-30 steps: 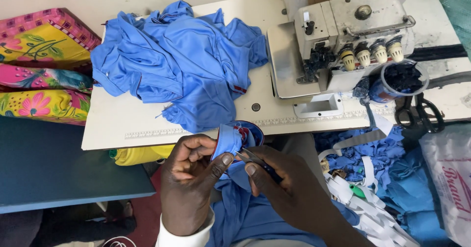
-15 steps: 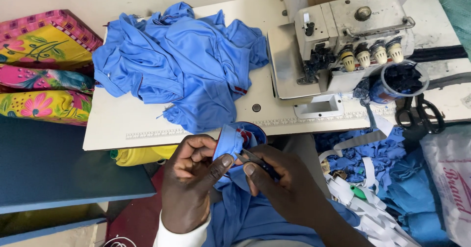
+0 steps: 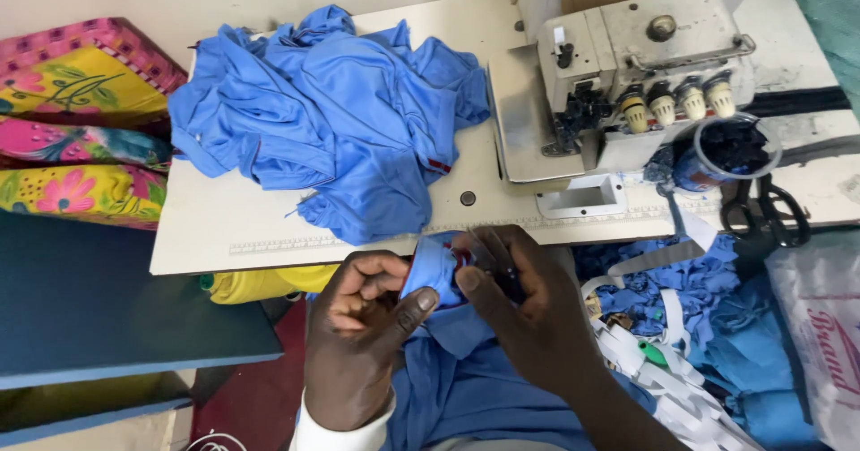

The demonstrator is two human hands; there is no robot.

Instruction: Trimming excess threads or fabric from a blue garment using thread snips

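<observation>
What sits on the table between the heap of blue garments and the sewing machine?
In the head view, only bare white tabletop lies between the blue garment heap and the sewing machine, apart from a small dark round hole low in that gap.

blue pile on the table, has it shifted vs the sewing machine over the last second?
No. The blue fabric pile lies in the same spot on the table, left of the sewing machine, same gap as earlier.

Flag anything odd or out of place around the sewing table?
Mostly ordinary clutter. A crumpled heap of blue fabric lies on the table beside the sewing machine. Black scissors sit at the table's front edge by a cup. Blue scraps and white strips lie tangled below. Both hands, left and right, pinch a blue garment.
</observation>
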